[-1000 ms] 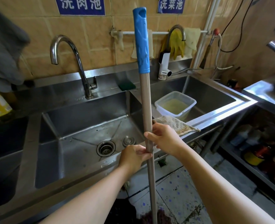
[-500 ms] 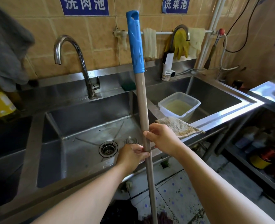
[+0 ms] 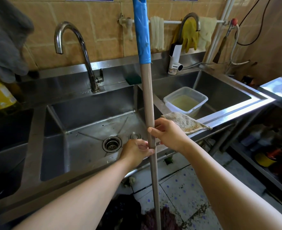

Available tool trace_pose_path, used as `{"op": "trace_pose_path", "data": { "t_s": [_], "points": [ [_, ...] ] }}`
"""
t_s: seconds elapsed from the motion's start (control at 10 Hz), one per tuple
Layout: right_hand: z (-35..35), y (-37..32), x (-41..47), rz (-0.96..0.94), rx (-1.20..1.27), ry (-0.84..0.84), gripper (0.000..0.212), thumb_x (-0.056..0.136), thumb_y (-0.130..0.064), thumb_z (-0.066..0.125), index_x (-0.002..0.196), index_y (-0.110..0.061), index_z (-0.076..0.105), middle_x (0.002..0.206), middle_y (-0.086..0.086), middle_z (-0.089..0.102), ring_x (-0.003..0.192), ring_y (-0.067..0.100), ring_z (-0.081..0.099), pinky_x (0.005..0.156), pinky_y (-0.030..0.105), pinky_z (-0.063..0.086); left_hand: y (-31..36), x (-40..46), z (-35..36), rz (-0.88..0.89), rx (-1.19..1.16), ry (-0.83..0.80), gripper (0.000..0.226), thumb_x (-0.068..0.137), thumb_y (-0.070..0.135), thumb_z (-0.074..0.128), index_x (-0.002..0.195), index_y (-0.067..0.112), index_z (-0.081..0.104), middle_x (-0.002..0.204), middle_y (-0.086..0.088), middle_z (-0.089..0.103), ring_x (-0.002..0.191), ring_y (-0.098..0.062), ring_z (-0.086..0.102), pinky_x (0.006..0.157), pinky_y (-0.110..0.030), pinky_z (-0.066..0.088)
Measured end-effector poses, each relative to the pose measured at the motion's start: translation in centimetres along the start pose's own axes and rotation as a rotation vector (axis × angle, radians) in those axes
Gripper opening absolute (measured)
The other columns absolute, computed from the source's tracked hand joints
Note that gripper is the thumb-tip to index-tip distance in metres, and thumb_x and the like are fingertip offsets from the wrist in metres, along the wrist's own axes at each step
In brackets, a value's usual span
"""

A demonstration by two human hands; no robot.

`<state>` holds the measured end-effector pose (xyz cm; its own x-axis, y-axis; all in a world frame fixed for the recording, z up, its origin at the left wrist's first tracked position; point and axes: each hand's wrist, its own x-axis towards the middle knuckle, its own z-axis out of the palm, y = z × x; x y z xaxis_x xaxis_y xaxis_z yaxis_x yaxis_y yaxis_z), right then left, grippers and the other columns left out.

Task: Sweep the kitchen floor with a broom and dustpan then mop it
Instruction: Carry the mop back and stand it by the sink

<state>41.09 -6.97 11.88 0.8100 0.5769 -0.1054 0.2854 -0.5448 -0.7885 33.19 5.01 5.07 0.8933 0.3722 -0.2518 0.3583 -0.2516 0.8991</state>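
Observation:
A mop stands almost upright before the steel sink, its beige pole (image 3: 148, 100) topped by a blue grip (image 3: 142, 32). My right hand (image 3: 167, 132) grips the pole from the right, thumb across the front. Just below it, my left hand (image 3: 137, 151) holds the pole from the left. The dark purple stringy mop head (image 3: 155, 218) rests on the tiled floor (image 3: 183, 188) at the bottom edge, partly cut off. Dirt specks and debris lie on the tiles near it. No broom or dustpan shows.
The steel sink (image 3: 90, 130) has a curved faucet (image 3: 80, 52) and a drain. A clear tub of cloudy liquid (image 3: 185, 101) sits in the right basin, a rag (image 3: 185, 122) on the rim. Yellow gloves hang on the wall. A low shelf (image 3: 261, 160) holds bottles at right.
The pole's top has leaned a little to the left and closer to me. Both hands keep their grip at the same height, and my view has tipped slightly downward.

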Motion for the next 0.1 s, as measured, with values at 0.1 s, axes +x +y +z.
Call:
{"op": "trace_pose_path", "data": {
  "t_s": [0.1],
  "points": [
    [-0.13,0.22,-0.22,0.028,0.024,-0.005,0.031,0.084,-0.042,0.065,0.108,-0.023,0.060,0.092,-0.005,0.067,0.085,0.012,0.065,0.076,0.030,0.055,0.32,-0.18,0.00,-0.016,-0.027,0.001,0.019,0.073,0.021,0.077,0.092,0.020,0.072,0.084,0.008,0.070,0.080,-0.007,0.065,0.067,-0.016,0.048]
  ]
}}
